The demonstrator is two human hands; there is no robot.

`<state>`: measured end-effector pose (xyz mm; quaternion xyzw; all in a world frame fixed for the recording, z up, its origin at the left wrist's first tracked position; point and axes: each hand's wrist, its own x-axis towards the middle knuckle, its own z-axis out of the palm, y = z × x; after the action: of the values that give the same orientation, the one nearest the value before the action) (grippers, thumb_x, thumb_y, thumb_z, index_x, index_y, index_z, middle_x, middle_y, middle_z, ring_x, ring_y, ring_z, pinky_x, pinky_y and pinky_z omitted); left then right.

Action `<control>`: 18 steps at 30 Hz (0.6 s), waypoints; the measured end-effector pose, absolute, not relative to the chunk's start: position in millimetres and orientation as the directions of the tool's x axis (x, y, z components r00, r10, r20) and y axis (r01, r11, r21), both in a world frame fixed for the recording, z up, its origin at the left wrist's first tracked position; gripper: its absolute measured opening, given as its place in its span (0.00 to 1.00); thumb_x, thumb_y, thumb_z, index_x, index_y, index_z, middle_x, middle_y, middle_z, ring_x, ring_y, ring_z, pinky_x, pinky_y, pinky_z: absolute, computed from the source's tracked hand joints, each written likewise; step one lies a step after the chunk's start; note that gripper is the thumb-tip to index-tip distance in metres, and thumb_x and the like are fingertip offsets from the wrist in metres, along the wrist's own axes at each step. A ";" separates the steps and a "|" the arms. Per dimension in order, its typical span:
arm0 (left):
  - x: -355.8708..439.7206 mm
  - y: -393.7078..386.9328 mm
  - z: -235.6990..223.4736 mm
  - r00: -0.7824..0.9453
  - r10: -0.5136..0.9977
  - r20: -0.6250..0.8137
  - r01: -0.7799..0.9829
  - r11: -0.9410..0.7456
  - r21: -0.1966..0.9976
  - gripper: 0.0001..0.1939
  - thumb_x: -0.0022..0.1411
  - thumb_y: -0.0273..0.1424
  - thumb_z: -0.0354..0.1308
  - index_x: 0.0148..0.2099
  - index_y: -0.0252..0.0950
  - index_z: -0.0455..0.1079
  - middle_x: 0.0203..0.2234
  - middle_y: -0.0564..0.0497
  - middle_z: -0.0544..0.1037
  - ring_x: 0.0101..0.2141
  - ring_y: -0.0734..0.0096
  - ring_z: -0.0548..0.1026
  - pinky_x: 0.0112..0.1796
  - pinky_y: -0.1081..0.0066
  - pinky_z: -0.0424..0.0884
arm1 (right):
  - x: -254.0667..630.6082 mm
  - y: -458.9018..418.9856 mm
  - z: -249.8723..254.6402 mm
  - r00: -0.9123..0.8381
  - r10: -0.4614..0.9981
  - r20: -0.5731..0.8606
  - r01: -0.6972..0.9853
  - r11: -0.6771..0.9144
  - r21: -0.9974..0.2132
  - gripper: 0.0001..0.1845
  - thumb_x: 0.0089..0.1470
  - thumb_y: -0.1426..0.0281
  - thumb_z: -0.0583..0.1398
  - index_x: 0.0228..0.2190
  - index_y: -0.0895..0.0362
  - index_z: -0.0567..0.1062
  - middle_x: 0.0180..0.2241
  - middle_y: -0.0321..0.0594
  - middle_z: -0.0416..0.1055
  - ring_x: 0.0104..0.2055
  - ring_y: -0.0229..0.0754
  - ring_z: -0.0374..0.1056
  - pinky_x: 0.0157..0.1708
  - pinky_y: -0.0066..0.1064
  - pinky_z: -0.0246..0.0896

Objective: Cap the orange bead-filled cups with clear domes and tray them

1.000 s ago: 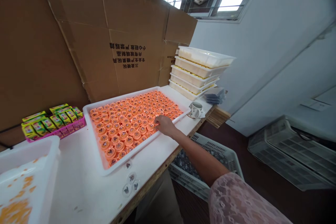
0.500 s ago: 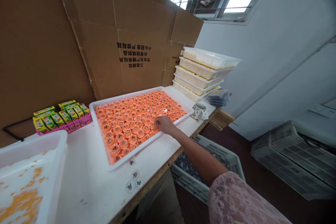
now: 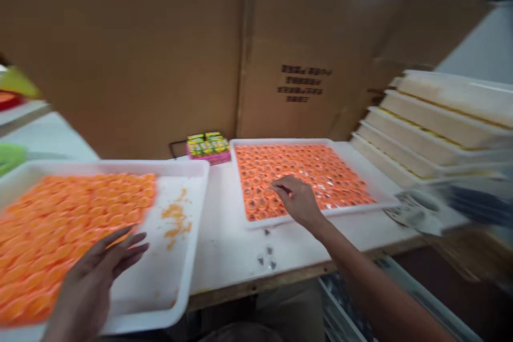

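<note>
A white tray (image 3: 372, 204) in the middle of the table holds several orange round pieces in rows. My right hand (image 3: 298, 200) reaches over its near edge, fingers pinched on something small I cannot make out. At the left, a second white tray (image 3: 188, 224) holds a loose pile of orange pieces (image 3: 60, 224). My left hand (image 3: 92, 278) hovers over that tray's near side with fingers stretched out and holds nothing. The picture is blurred by motion.
A pink basket of yellow-green packets (image 3: 207, 148) stands at the back against a cardboard wall (image 3: 160, 53). Stacked white trays (image 3: 441, 128) and a patterned mug (image 3: 417, 211) sit at the right. A few small clear discs (image 3: 266, 256) lie near the table's front edge.
The view has swung left, bringing the left tray of orange pieces and my left hand into sight. My right hand stays at the middle tray's near edge.
</note>
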<state>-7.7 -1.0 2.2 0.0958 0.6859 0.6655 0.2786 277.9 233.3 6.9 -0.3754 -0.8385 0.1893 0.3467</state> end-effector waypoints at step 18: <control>-35.0 -9.1 -14.1 -0.825 0.424 -0.374 -0.529 -0.346 0.775 0.20 0.41 0.30 0.69 0.39 0.35 0.70 0.33 0.50 0.76 0.33 0.70 0.74 0.38 0.70 0.69 | -59.6 180.7 -26.7 -0.999 0.037 -0.004 0.038 0.985 -0.168 0.16 0.48 0.73 0.61 0.41 0.54 0.73 0.41 0.43 0.66 0.46 0.45 0.62 0.39 0.31 0.60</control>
<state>-35.0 -9.1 -14.1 -0.0533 0.4920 0.8187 0.2912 -59.6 180.7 -26.7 -0.0188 -0.9962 0.0845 -0.0002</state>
